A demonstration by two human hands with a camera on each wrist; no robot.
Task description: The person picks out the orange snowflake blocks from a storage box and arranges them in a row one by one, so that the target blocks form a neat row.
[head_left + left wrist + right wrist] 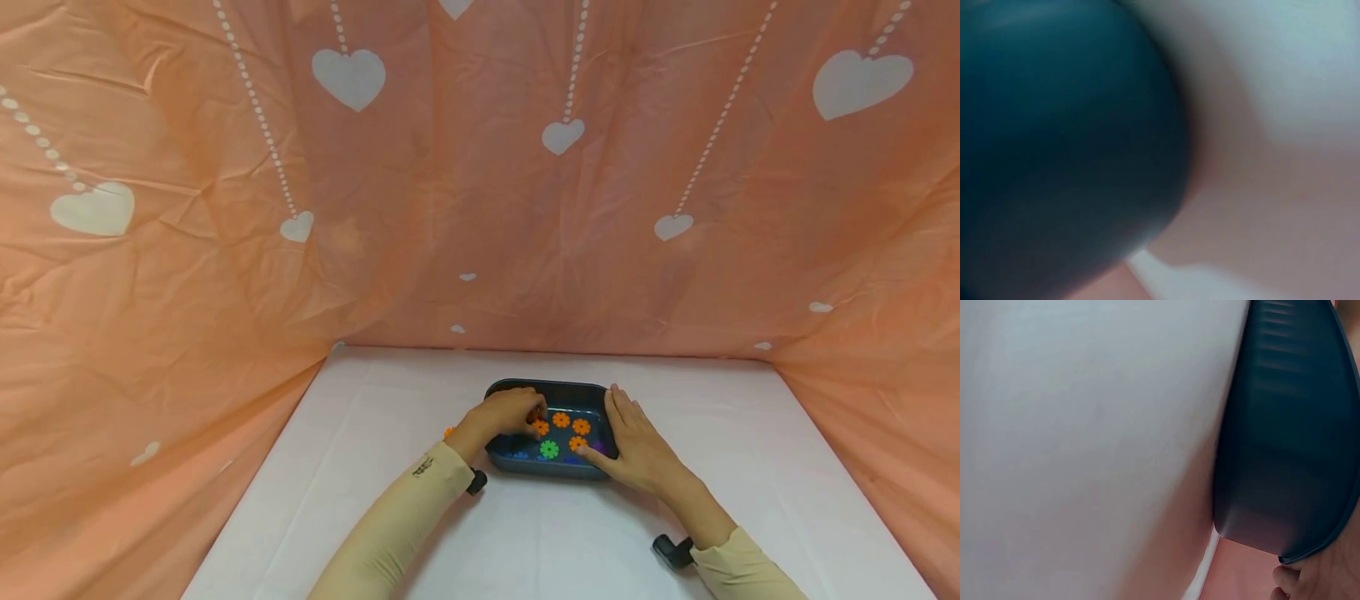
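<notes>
A dark blue-black rectangular tray [551, 473] sits on the table with orange flower-shaped discs [561, 420], a green flower-shaped disc [550, 450] and some blue and purple ones inside. Reaching over the tray's left side, my left hand [510, 411] has its fingers bent down, with an orange flower disc between thumb and fingertips, partly hidden. My right hand [641, 450] holds the right end of the tray, thumb inside over the rim and fingers along the outside. The right wrist view shows the tray's outer wall [1285, 437] with fingertips [1286, 575] at its corner.
An orange disc [450, 432] lies outside the tray by my left wrist. White cloth covers the table [390, 392]. A peach curtain with white hearts [487, 208] rises behind and along both sides. The left wrist view is blurred, mostly filled by the tray's wall [1072, 137].
</notes>
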